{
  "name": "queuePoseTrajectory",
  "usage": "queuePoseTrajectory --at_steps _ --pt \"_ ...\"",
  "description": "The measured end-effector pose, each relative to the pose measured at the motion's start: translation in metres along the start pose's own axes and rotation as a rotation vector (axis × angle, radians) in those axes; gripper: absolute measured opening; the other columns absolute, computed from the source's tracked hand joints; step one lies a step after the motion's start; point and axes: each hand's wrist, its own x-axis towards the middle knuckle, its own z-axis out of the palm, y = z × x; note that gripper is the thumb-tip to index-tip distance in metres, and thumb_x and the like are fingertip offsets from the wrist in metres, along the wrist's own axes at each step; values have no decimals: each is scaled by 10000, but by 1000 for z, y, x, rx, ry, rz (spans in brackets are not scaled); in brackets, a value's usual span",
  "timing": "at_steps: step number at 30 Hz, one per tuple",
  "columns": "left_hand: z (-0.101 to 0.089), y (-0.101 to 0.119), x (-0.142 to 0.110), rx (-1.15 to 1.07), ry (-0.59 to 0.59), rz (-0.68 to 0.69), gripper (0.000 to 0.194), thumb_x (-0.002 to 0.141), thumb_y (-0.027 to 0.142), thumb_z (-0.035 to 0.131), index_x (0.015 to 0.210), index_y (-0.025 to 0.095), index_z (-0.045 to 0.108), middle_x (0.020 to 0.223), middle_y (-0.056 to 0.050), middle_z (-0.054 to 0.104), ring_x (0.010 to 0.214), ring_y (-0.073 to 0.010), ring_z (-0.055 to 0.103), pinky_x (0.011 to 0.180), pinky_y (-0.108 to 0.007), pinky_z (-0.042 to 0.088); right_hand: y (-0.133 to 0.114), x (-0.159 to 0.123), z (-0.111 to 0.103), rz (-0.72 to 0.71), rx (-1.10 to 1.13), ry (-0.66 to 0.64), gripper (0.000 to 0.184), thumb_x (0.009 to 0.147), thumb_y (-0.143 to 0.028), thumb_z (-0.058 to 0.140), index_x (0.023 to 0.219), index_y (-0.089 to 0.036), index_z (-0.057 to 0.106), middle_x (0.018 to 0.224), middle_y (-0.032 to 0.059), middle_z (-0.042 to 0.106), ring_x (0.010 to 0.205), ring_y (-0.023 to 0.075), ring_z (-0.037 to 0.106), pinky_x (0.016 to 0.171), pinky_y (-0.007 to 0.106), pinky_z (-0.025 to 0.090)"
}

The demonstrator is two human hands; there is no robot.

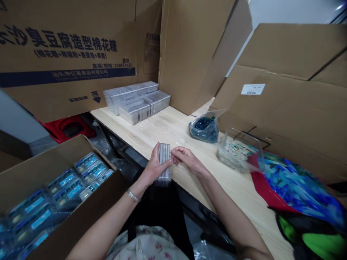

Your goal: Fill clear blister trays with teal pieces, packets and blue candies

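Two hands (155, 166), three stacks of clear trays (164, 162), one open carton (89, 195), two bags (204, 129), one tub (233, 153)

Packing room: cardboard cartons (67, 43), stacked plastic trays (137, 102).

the stack of clear trays (164, 162) is showing a silvery grey, while the tabletop (168, 133) is glowing pale yellow with faint wood grain. the carton (67, 54) is wearing brown card, black characters and a dark blue band. the packs (65, 191) in the brown box (81, 213) are flashing bright blue and silver. the large bag (298, 187) is swirling blue and teal beside a red edge, and the cream cloth (146, 245) is carrying small pink flowers.
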Motion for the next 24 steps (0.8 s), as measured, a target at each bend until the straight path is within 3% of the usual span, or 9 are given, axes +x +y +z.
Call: queuePoseTrajectory --at_steps 9,14,19,24 --pt "2 -2 1 -43 5 -11 927 679 347 682 1411 150 149 1415 -140 285 1312 -255 246 1077 -355 190 10 5 9 44 175 79 164 722 -302 592 707 -143 550 574 -13 569 473 81 500 472 203 382" --pt "1 1 -1 -80 51 -41 900 678 298 680 1409 154 174 1412 -133 306 1301 -243 277 1077 -343 190 2 -9 -12 38 167 148 135 723 -281 561 698 -151 534 575 -32 536 457 60 466 445 180 348" --pt "-6 6 -6 -73 182 -90 861 660 240 688 1394 165 244 1413 -109 324 1276 -232 325 1074 -313 198 -32 -18 -42 -5 -119 132 75 703 -232 520 695 -157 526 537 -45 521 431 63 444 436 183 340" --pt "-17 9 -13 -246 238 -174 872 678 259 677 1407 211 201 1370 -103 392 1195 -237 435 986 -308 350 -53 -2 -37 -17 -589 39 84 658 -175 473 694 -156 546 521 -45 512 457 76 447 450 185 320"
